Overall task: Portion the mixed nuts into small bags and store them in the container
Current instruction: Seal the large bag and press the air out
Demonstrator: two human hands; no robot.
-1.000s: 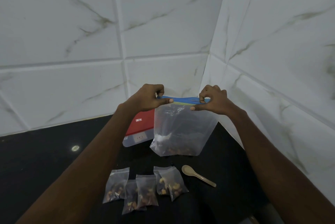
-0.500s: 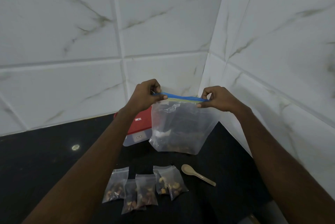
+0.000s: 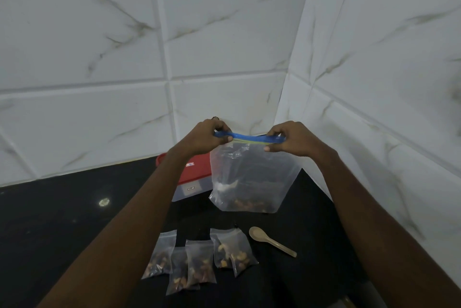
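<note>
Left hand and right hand pinch the large bag of nuts by its blue zip strip, at its 9 and 3 o'clock ends. Filled small bags lie on the bench at the large bag's 6 o'clock, and the red-lidded container sits at its 9 o'clock.

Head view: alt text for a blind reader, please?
Left hand and right hand pinch the blue zip strip of a large clear plastic bag of mixed nuts. On the black counter: small filled clear bags, beige spoon, red-lidded plastic container.

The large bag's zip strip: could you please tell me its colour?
Zip strip: blue with a yellow-green edge, head view.
</note>
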